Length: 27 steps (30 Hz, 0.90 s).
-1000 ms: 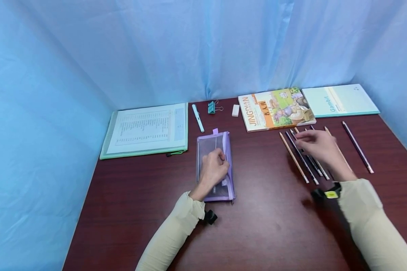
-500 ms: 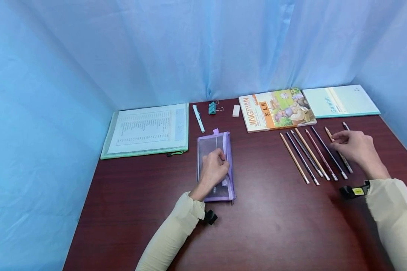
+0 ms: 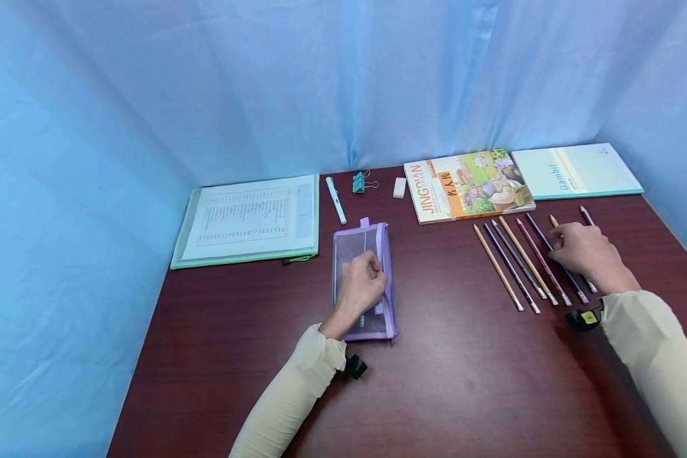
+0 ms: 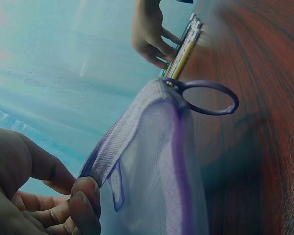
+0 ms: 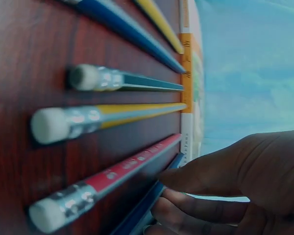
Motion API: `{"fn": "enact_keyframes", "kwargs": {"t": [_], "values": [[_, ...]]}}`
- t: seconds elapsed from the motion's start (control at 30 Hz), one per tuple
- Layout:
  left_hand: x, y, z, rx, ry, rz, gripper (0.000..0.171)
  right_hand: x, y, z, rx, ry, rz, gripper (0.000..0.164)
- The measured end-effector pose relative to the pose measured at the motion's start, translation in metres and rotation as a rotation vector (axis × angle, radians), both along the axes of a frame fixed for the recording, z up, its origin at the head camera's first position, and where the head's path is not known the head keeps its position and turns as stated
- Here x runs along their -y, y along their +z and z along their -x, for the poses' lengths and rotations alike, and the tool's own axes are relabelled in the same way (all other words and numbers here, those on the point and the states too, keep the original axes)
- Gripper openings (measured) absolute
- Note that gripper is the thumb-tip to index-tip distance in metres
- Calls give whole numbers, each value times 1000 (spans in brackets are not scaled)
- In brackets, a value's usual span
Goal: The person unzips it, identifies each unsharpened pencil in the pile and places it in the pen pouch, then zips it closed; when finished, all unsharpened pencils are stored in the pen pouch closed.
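Pouch (image 3: 353,245) pinched by left hand (image 3: 359,287), right hand (image 3: 593,256) at pencils (image 3: 542,261)

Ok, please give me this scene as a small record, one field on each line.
left hand: pinches the purple mesh pouch by its edge
right hand: at a blue pencil; whether it grips is unclear
pencils: side by side, right of the pouch
back, left to right: folder, light blue pen, binder clip, eraser, JINGDIAN book, Gambit notebook

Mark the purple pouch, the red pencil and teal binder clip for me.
Purple pouch (image 4: 148,161), left wrist view: its mesh side.
Red pencil (image 5: 130,167), right wrist view: mid-barrel.
Teal binder clip (image 3: 358,183), head view: its body.
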State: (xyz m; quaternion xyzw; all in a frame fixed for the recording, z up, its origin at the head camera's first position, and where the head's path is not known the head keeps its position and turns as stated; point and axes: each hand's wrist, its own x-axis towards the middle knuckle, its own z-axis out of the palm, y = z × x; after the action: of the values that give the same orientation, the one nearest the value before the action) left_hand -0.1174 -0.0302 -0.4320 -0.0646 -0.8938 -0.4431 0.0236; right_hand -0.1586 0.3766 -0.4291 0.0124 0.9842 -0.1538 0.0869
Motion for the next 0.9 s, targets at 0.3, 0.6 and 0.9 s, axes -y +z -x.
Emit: {"fn": "enact_keyframes", "kwargs": {"t": [0.3, 0.6, 0.9], "values": [[0, 1, 0, 10, 2, 6, 5, 4, 5, 4, -3, 43, -38, 43], [0, 1, 0, 15, 7, 10, 4, -14, 27, 4, -2, 5, 52, 49], [0, 0, 1, 15, 5, 14, 5, -33, 5, -9, 175, -178, 1038, 21]]}}
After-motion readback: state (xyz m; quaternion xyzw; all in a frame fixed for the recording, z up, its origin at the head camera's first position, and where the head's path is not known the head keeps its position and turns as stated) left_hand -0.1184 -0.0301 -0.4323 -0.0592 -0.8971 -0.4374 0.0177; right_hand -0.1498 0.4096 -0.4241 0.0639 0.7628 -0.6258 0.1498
